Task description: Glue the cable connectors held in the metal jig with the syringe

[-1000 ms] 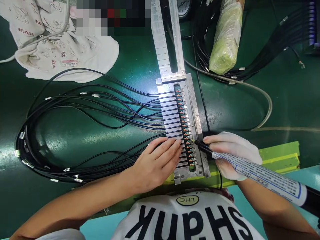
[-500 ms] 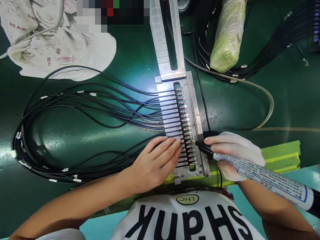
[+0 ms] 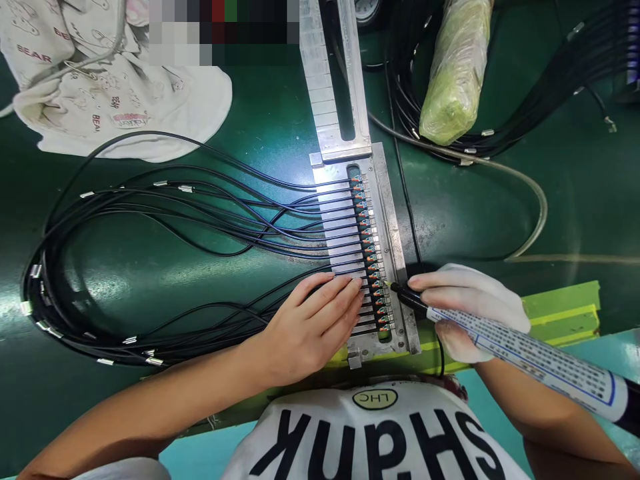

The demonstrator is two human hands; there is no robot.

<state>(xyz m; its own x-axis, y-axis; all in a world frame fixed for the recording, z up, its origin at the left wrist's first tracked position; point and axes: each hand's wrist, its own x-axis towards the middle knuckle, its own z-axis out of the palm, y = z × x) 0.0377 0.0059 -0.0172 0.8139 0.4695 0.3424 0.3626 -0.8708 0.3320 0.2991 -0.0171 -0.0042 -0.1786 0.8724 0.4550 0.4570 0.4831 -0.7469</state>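
Nearest the camera, two hands work at one metal fixture (image 3: 395,267) on the green bench (image 3: 500,213). The left hand (image 3: 310,327) lies flat, fingers extended and together, pressing the black cables (image 3: 225,220) against the fixture's near left edge; it grips nothing. The right hand (image 3: 467,307), gloved in white, has its fingers closed around one marker pen (image 3: 520,353), whose black tip touches the coloured wire ends (image 3: 373,260) in the fixture slot. Roughly eighteen cable ends sit in one row along the slot; the exact count cannot be told. The cables loop leftward into one bundle. One yellow-green bar (image 3: 560,313) borders the bench's near edge.

Farther off, one metal rail (image 3: 325,73) extends from the fixture. One wrapped green roll (image 3: 453,73) lies on a second cable bundle (image 3: 550,87) at far right. One white printed garment (image 3: 115,93) occupies the far left. Bare bench lies between garment and rail.
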